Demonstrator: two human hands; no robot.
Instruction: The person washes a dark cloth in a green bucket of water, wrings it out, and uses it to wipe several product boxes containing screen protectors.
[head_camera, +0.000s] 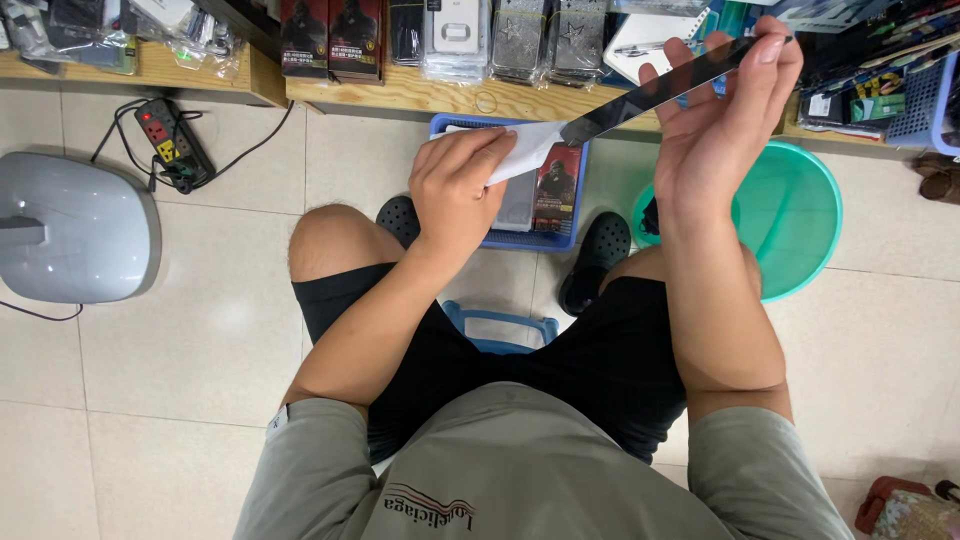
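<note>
My right hand (722, 120) holds a thin dark glass sheet (655, 90) by its edges, tilted edge-on toward me. My left hand (458, 190) pinches a white cloth or wipe (525, 150) whose tip touches the lower end of the sheet. Both hands are raised above my knees, over a blue basket (570, 238) on the floor that holds flat packages.
A teal plastic basin (800, 215) stands on the floor at the right. A wooden shelf (400, 95) with packaged phone cases runs across the top. A power strip (170, 140) and a grey fan base (75, 230) lie at the left. A blue stool (500, 330) shows between my legs.
</note>
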